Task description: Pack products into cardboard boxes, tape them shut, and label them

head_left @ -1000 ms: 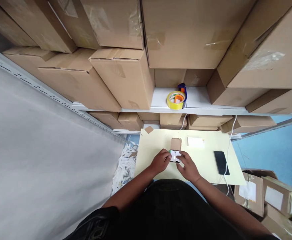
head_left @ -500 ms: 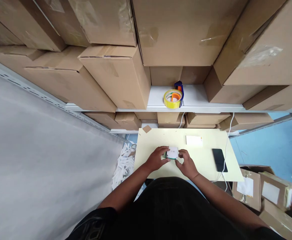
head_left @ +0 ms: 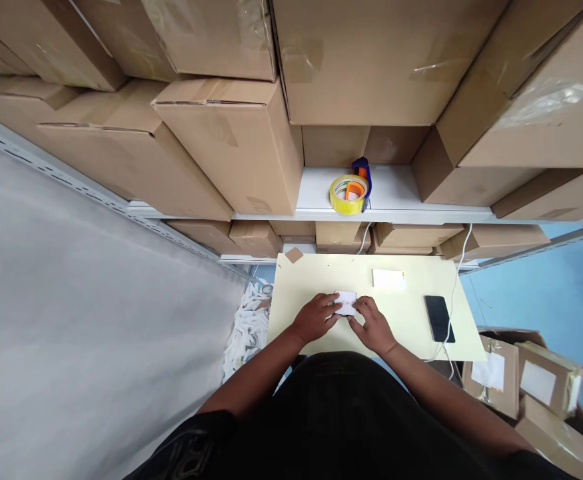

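Low over the pale yellow table [head_left: 301,273] is a small, flat white box [head_left: 346,302] with faint dark writing on its top face. My left hand [head_left: 316,316] grips its left side, fingers over the top and thumb at the near edge. From the right, my right hand [head_left: 374,327] pinches the opposite side between thumb and fingers. Whether the box rests on the tabletop or is slightly raised, I cannot tell. Beyond the hands lies a longer white box [head_left: 388,279] with a small orange mark at its right end.
A black phone [head_left: 440,319] lies at the table's right, with a white cable [head_left: 453,293] across it. Cardboard boxes [head_left: 226,147] fill the shelf [head_left: 316,190], where a tape dispenser [head_left: 351,193] sits. White scraps [head_left: 246,327] cover the floor at left; more cartons [head_left: 496,373] stand at right.
The fingers of both hands have moved further over the top of the small white box. Its green near edge, visible before, no longer shows. The view has shifted slightly.
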The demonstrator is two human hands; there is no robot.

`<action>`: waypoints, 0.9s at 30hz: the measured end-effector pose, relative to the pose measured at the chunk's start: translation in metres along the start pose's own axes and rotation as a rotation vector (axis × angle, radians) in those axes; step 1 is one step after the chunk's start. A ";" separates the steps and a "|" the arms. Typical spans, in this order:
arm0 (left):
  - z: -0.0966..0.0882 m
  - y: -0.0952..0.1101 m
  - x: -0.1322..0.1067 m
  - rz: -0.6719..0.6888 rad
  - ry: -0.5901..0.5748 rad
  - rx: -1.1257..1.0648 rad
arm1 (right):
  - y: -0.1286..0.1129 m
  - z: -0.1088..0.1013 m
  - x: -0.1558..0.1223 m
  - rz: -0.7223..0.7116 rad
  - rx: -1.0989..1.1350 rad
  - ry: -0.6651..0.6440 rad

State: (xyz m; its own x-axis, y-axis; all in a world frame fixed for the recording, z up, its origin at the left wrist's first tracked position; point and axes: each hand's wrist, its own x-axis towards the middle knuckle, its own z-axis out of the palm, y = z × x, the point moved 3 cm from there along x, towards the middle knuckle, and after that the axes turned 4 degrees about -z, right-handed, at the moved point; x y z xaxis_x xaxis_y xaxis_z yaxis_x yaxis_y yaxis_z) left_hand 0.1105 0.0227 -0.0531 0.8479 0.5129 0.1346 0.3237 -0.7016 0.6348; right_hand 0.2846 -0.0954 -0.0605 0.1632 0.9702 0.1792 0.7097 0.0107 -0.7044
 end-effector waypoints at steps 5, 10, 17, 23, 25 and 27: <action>0.007 -0.001 -0.005 -0.005 -0.029 0.050 | 0.000 -0.004 0.001 -0.036 -0.067 -0.002; 0.007 -0.002 -0.003 -0.003 -0.082 0.100 | 0.001 0.000 0.004 -0.019 -0.104 -0.018; 0.010 0.003 -0.010 -0.103 0.007 -0.068 | 0.009 0.008 0.002 0.195 0.130 0.001; 0.037 -0.010 -0.024 -0.607 -0.021 -0.560 | 0.036 0.025 -0.027 0.361 0.296 -0.221; 0.049 -0.014 -0.027 -0.670 -0.110 -0.658 | 0.045 0.038 -0.034 0.458 0.322 -0.301; 0.057 -0.019 -0.027 -0.682 -0.144 -0.709 | 0.051 0.053 -0.031 0.516 0.342 -0.345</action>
State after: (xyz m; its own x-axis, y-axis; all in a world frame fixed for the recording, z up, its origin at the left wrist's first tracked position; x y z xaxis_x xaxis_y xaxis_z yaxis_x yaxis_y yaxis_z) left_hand 0.1056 -0.0065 -0.1122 0.6316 0.5986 -0.4927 0.4751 0.2033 0.8561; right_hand 0.2794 -0.1125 -0.1380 0.1538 0.8925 -0.4240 0.3357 -0.4508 -0.8271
